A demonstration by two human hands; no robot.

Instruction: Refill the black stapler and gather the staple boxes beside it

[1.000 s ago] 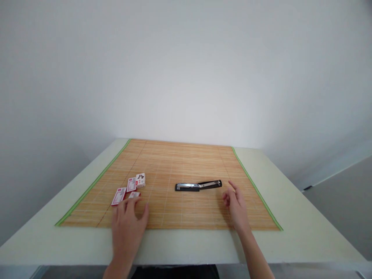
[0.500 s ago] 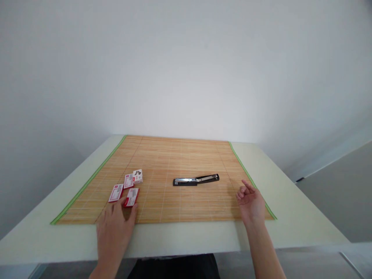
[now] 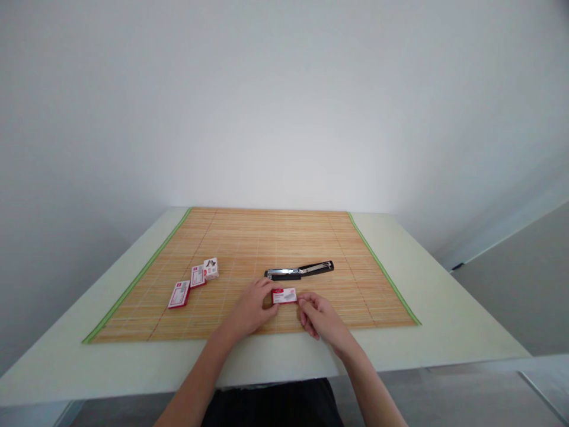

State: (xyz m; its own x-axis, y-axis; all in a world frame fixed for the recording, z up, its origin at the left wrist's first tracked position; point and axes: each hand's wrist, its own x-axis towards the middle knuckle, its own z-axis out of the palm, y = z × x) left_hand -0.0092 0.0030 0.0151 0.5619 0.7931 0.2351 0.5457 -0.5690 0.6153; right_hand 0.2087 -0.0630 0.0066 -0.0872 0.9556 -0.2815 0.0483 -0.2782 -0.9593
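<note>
Box [image 3: 285, 296] txt illeg., in L grip [image 3: 252, 305]

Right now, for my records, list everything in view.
Table: 1, whitish, foreground
Mat: 1, tan and green, on table
Flat boxes: 3, red and white, one held, two at mat's left
Small box: 1, mostly white, beside pair
Open stapler: 1, black and silver, mid-mat
Walls: several, pale, around
Unclear item: 1, black, right
Floor: 1, grey, below
Clothing: 1, black, bottom centre
Left hand: 1, bare, held box's left
Right hand: 1, bare, held box's right
</note>
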